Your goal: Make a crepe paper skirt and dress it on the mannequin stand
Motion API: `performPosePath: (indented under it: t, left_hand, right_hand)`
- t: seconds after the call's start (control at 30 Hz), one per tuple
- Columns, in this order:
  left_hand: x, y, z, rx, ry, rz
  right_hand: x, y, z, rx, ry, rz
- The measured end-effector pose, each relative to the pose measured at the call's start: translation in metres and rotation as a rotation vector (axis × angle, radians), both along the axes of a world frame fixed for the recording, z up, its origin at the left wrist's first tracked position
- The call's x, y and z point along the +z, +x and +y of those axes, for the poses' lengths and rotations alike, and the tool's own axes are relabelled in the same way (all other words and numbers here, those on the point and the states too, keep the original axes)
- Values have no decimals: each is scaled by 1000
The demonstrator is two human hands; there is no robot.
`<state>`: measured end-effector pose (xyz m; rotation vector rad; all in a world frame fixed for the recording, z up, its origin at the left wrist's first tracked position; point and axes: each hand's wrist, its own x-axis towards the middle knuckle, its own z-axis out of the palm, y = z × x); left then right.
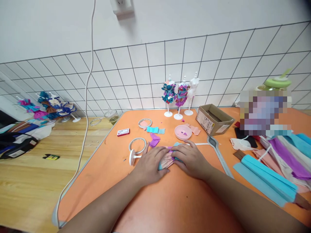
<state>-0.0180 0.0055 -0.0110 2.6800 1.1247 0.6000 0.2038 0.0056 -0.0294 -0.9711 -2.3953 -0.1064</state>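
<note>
A small white dress form point(132, 157) lies on its side on the orange mat, its round base pointing left. Pink, blue and purple crepe paper point(167, 160) wraps its body, which my fingers largely cover. My left hand point(150, 165) is closed over the form near the stand, fingertips on the pink paper. From the right, my right hand point(193, 159) grips the upper end, with fingers bent onto the purple and blue paper. Just beyond the hands lie a purple paper strip point(154, 139) and a blue strip point(155, 130).
Tape rolls point(137, 145), a red-and-white box point(123, 132) and a pink dish point(183, 132) lie ahead. Behind stand several dress forms point(168, 94) and a cardboard box point(214, 119). Folded crepe paper point(267, 178) covers the right side. A cable point(85, 113) hangs left; a cutter point(51, 157) lies beyond it.
</note>
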Motion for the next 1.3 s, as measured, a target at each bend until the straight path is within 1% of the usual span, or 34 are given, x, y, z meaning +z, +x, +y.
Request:
performPosePath:
  t: [0.1, 0.2, 0.27, 0.37, 0.43, 0.47, 0.57, 0.7, 0.83, 0.9, 1.0, 1.1, 1.3]
  left_hand:
    - [0, 0, 4, 34, -48, 11]
    - [5, -1, 5, 48, -115, 21]
    - [10, -1, 4, 58, -131, 29]
    - [18, 1, 1, 52, -44, 42]
    - [24, 4, 0, 8, 19, 81]
    - [28, 6, 1, -23, 21, 116]
    - [36, 11, 10, -50, -14, 190]
    - [42, 13, 32, -43, -95, 201]
    - [43, 11, 47, 6, -217, 140]
    - [44, 10, 50, 27, -238, 91]
    - [45, 9, 49, -8, -169, 64]
    - [44, 10, 46, -68, -95, 98]
    - [42, 19, 39, -81, -6, 164]
  right_hand:
    - [3, 1, -1, 11, -58, 18]
    - [3, 1, -2, 19, -80, 29]
    - [3, 0, -1, 14, -103, 37]
    - [2, -3, 1, -22, -159, 83]
    - [1, -5, 3, -33, -190, 121]
    - [1, -5, 3, -29, -206, 134]
    - [0, -5, 6, -24, -254, 185]
    - [-8, 2, 15, -79, -267, 340]
    - [-15, 7, 23, -112, -276, 363]
    - [-15, 6, 25, -139, -275, 359]
    - [-14, 1, 25, -154, -278, 344]
    - [-14, -1, 24, -158, -288, 327]
    - [-15, 0, 24, -175, -265, 299]
